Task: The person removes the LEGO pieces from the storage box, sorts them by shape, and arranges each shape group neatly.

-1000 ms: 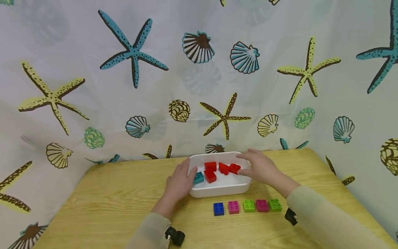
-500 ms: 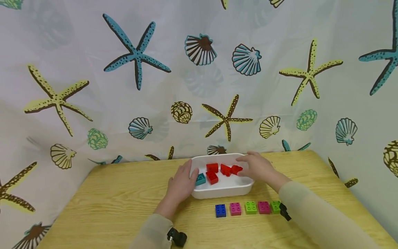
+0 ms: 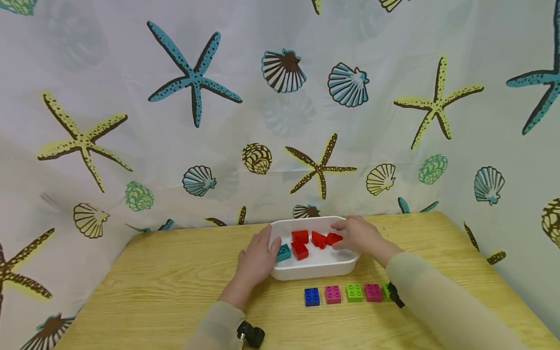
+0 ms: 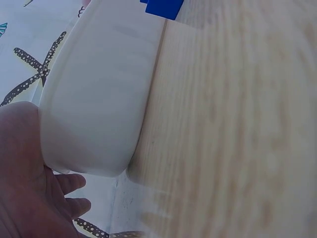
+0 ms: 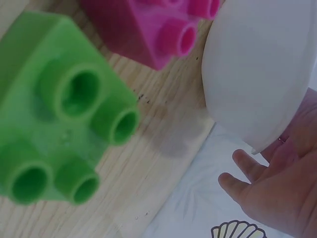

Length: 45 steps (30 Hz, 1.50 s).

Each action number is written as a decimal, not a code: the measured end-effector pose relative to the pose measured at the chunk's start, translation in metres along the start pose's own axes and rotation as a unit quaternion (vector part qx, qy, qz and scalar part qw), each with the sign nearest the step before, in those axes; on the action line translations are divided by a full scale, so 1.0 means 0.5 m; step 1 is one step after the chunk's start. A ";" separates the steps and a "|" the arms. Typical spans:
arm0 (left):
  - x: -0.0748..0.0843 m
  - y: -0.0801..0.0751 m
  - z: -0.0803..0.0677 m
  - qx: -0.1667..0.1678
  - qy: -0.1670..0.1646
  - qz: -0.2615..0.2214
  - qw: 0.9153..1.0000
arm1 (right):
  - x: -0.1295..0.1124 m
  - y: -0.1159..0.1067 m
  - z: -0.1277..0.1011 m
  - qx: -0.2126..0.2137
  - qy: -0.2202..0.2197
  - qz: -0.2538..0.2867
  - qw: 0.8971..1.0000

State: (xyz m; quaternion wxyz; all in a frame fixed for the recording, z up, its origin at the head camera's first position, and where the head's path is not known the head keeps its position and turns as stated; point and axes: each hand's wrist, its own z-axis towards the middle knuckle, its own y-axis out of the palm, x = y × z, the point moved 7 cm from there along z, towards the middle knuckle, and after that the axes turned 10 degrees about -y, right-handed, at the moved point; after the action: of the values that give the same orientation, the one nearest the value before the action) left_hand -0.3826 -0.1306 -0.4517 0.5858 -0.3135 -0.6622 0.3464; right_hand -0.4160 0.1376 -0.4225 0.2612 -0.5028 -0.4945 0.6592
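Observation:
A white tray [image 3: 315,270] stands on the wooden table [image 3: 175,277] and holds several red bricks and one teal brick [image 3: 283,253]. My left hand [image 3: 255,257] rests flat against the tray's left end, thumb at the rim; the left wrist view shows its palm [image 4: 25,188] on the tray wall [image 4: 99,89]. My right hand [image 3: 354,236] reaches in over the tray's right rim, finger and thumb closed around the rightmost red brick [image 3: 332,238]. The right wrist view shows curled fingers [image 5: 242,166] beyond the tray wall [image 5: 257,69].
In front of the tray runs a row of bricks: blue [image 3: 311,296], magenta [image 3: 332,294], green [image 3: 354,292], magenta [image 3: 373,292] and a green one partly hidden by my right sleeve [image 3: 437,301]. A starfish-and-shell curtain [image 3: 280,121] closes off the back and sides.
My right hand has slid left from the tray's right rim into the tray, and its fingers have come around the rightmost red brick. The left hand has stayed on the tray's left end.

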 end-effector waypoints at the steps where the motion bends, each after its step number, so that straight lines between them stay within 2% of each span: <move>1: 0.000 0.001 0.000 0.000 0.000 0.000 1.000 | 0.001 0.002 0.001 -0.001 0.002 0.001 1.000; 17: -0.001 0.002 -0.001 0.002 -0.002 0.002 1.000 | 0.014 0.029 0.018 0.005 0.002 -0.021 1.000; 34: 0.002 -0.002 0.007 -0.001 -0.001 -0.005 1.000 | 0.010 0.029 0.023 0.023 0.006 -0.021 0.999; 45: 0.001 -0.003 0.011 -0.003 0.007 0.000 1.000 | 0.005 0.027 0.027 0.035 -0.016 -0.024 0.999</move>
State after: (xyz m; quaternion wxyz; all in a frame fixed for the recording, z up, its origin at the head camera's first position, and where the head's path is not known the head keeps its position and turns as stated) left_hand -0.3883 -0.1317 -0.4505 0.5898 -0.3175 -0.6591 0.3419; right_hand -0.4275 0.1295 -0.4359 0.2867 -0.4710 -0.4866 0.6776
